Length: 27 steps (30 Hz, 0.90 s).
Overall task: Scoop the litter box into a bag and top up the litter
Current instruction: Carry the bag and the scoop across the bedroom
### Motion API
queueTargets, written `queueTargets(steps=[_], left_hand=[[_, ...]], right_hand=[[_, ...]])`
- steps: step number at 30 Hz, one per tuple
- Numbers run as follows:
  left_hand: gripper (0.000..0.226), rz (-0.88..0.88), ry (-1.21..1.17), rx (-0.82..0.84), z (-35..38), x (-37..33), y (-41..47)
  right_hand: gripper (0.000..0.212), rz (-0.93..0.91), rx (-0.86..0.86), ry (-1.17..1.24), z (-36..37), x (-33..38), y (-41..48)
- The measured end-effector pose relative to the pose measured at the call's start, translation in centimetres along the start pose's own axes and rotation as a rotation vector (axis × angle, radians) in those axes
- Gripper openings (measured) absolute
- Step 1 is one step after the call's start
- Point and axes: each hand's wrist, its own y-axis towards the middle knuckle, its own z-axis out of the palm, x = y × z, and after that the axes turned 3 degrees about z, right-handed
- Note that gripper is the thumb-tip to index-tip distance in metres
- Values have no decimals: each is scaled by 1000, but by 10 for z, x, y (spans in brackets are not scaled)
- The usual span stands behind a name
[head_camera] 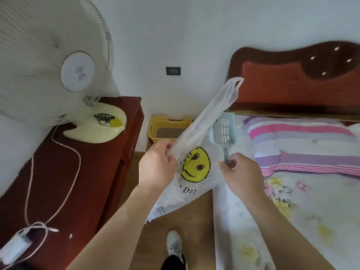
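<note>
A white plastic bag [196, 184] printed with a yellow smiley face hangs in the air between my hands, one handle loop sticking up toward the headboard. My left hand [155, 168] pinches the bag's left edge. My right hand [243, 172] grips the handle of a pale blue slotted litter scoop [224, 131], which points upward, and also touches the bag's right side. On the floor against the far wall, beyond the bag, sits the yellow litter box [155, 125] holding grey-brown litter. The bag hides the box's right part.
A dark red wooden cabinet [81, 182] stands at left with a white table fan [48, 61], a pink cable and a white adapter on it. A bed [302, 201] with a floral sheet, striped pillow and red headboard fills the right. A narrow wooden floor strip runs between them.
</note>
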Motion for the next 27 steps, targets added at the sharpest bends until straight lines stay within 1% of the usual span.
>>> queueTargets(steps=[2, 6, 10, 14, 19, 23, 27], left_hand=[[33, 10, -16, 4, 6, 9, 41], [32, 0, -36, 35, 17, 17, 117], [31, -27, -30, 82, 32, 14, 185], [30, -58, -18, 103, 56, 14, 250], [21, -154, -4, 88, 91, 18, 322], [22, -218, 5, 80, 114, 32, 371], [19, -276, 37, 88, 127, 55, 406]], right_hand=[[32, 14, 3, 2, 11, 16, 35], [23, 71, 17, 18, 22, 42, 97], [24, 116, 27, 2, 22, 59, 156], [26, 93, 41, -53, 28, 65, 223], [24, 64, 110, -63, 47, 71, 318], [24, 41, 191, -49, 69, 79, 381], [21, 26, 238, -78, 88, 95, 424]])
